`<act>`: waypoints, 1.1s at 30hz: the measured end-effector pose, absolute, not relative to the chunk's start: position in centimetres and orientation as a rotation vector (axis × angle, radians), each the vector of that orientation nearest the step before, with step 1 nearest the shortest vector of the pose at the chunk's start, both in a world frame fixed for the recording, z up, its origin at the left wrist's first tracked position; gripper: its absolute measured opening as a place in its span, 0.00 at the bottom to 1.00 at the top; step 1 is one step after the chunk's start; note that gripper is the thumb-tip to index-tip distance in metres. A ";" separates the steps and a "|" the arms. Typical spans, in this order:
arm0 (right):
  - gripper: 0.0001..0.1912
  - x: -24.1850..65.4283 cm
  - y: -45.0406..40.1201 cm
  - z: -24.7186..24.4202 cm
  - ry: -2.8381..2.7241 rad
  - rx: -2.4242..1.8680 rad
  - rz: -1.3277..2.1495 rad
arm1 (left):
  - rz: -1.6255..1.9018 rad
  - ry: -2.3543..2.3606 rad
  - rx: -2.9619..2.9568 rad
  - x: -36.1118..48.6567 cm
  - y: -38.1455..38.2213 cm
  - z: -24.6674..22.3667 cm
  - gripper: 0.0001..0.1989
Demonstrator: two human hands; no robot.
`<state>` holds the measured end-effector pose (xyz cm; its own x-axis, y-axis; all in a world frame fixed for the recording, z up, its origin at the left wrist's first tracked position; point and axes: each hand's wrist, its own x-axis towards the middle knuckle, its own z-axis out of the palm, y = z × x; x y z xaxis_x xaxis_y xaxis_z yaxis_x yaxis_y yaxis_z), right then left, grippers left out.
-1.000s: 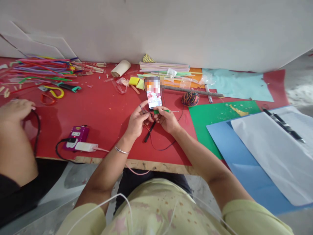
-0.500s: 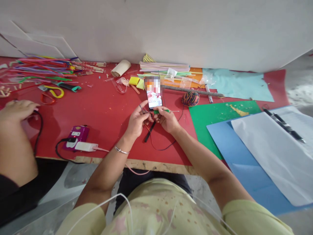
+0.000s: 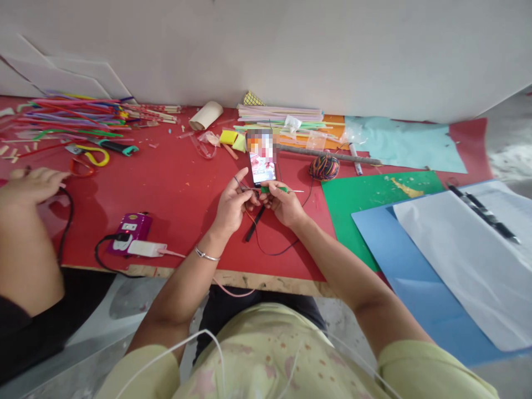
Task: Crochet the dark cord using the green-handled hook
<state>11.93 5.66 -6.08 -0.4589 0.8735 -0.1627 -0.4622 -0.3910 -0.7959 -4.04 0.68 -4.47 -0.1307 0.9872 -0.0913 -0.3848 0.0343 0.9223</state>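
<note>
Thin yarn [image 3: 269, 253] loops over the red table below my hands and runs up toward a multicoloured yarn ball [image 3: 323, 167]. My left hand [image 3: 233, 204] pinches the yarn, with a strand over its raised index finger. In my right hand [image 3: 283, 204] is a small green piece [image 3: 276, 190] with a thin needle-like stick [image 3: 296, 191] pointing right. The fingertips of both hands nearly meet, and what lies between them is too small to make out. A phone [image 3: 262, 166] with a lit screen lies just beyond them. Under my hands is a black stick [image 3: 254, 224].
At the left, another person's hand [image 3: 37, 185] rests near scissors [image 3: 92, 154]. A purple power box [image 3: 133, 227] with cables sits left of my left arm. Coloured pipe cleaners [image 3: 75, 117] lie at the back left; green card [image 3: 366, 194] and a blue folder [image 3: 415, 277] are at the right.
My left index finger has shifted slightly. The other person's hand at the left has moved a little, its fingers now extended farther right.
</note>
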 end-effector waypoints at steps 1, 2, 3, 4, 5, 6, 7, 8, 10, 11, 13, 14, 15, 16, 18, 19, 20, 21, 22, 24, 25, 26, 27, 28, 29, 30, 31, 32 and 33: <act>0.20 11.9 5.7 -6.1 -0.872 -0.738 1.947 | 1.431 1.046 0.792 -4.0 0.7 -4.4 0.40; 0.20 11.9 5.7 -6.2 -0.873 -0.737 1.946 | 1.434 1.047 0.788 -4.0 0.7 -4.4 0.40; 0.20 12.0 5.7 -6.2 -0.874 -0.735 1.945 | 1.436 1.048 0.787 -4.0 0.7 -4.4 0.40; 0.19 12.0 5.6 -6.2 -0.875 -0.734 1.945 | 1.436 1.052 0.787 -4.0 0.7 -4.4 0.40; 0.19 12.0 5.6 -6.2 -0.875 -0.736 1.945 | 1.435 1.056 0.788 -4.0 0.7 -4.4 0.40; 0.19 12.0 5.6 -6.2 -0.878 -0.739 1.945 | 1.433 1.060 0.790 -4.0 0.7 -4.4 0.40; 0.19 12.0 5.6 -6.2 -0.879 -0.744 1.945 | 1.431 1.063 0.792 -3.9 0.7 -4.4 0.40; 0.19 12.0 5.6 -6.1 -0.881 -0.750 1.945 | 1.429 1.065 0.795 -3.9 0.7 -4.4 0.40; 0.19 12.0 5.5 -6.1 -0.886 -0.760 1.944 | 1.426 1.069 0.801 -3.9 0.7 -4.5 0.40; 0.19 12.0 5.5 -6.1 -0.889 -0.762 1.944 | 1.425 1.068 0.804 -3.9 0.7 -4.5 0.40; 0.20 12.0 5.6 -6.1 -0.895 -0.762 1.943 | 1.421 1.063 0.808 -3.9 0.7 -4.5 0.40; 0.20 12.0 5.6 -6.1 -0.895 -0.759 1.943 | 1.418 1.056 0.809 -3.9 0.7 -4.5 0.40; 0.20 12.0 5.6 -6.1 -0.891 -0.755 1.945 | 1.413 1.050 0.810 -3.8 0.6 -4.4 0.40; 0.20 12.0 5.7 -6.1 -0.884 -0.751 1.949 | 1.408 1.044 0.811 -3.8 0.6 -4.4 0.41; 0.20 12.0 5.7 -6.1 -0.867 -0.741 1.971 | 1.391 1.034 0.817 -3.7 0.5 -4.3 0.41; 0.20 12.0 5.8 -6.1 -0.863 -0.735 1.988 | 1.382 1.028 0.823 -3.7 0.5 -4.3 0.41; 0.20 11.9 5.8 -6.1 -0.866 -0.730 2.008 | 1.371 1.021 0.831 -3.6 0.5 -4.3 0.42; 0.20 11.8 5.8 -6.0 -0.873 -0.726 2.026 | 1.359 1.013 0.840 -3.6 0.4 -4.3 0.42; 0.21 11.8 5.8 -6.0 -0.886 -0.722 2.041 | 1.345 1.005 0.849 -3.5 0.4 -4.3 0.42; 0.21 11.7 5.8 -5.9 -0.915 -0.720 2.065 | 1.312 0.994 0.863 -3.4 0.3 -4.3 0.42; 0.22 11.7 5.8 -6.0 -0.928 -0.720 2.076 | 1.292 0.989 0.869 -3.4 0.3 -4.3 0.42; 0.22 11.7 5.8 -6.0 -0.939 -0.715 2.089 | 1.272 0.982 0.873 -3.4 0.2 -4.3 0.43; 0.22 11.8 5.8 -6.0 -0.951 -0.703 2.106 | 1.252 0.973 0.877 -3.3 0.2 -4.2 0.43; 0.23 11.8 5.9 -6.1 -0.965 -0.684 2.126 | 1.235 0.961 0.878 -3.3 0.1 -4.2 0.44; 0.23 11.9 5.9 -6.2 -0.985 -0.657 2.150 | 1.221 0.946 0.879 -3.2 0.1 -4.1 0.44; 0.24 12.0 6.0 -6.2 -1.009 -0.629 2.174 | 1.210 0.930 0.879 -3.2 0.1 -4.1 0.45; 0.25 12.0 6.0 -6.3 -1.036 -0.607 2.197 | 1.202 0.914 0.879 -3.2 0.1 -4.1 0.45; 0.26 12.1 6.0 -6.3 -1.061 -0.597 2.212 | 1.196 0.900 0.879 -3.2 0.1 -4.1 0.45; 0.27 12.1 6.0 -6.3 -1.084 -0.596 2.220 | 1.188 0.889 0.881 -3.2 0.0 -4.1 0.46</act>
<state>12.15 6.04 -6.35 -0.7248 0.6760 -0.1334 -0.3107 -0.4935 -0.8124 -3.19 0.03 -4.09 0.1467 0.9837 -0.1036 -0.3764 0.1524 0.9139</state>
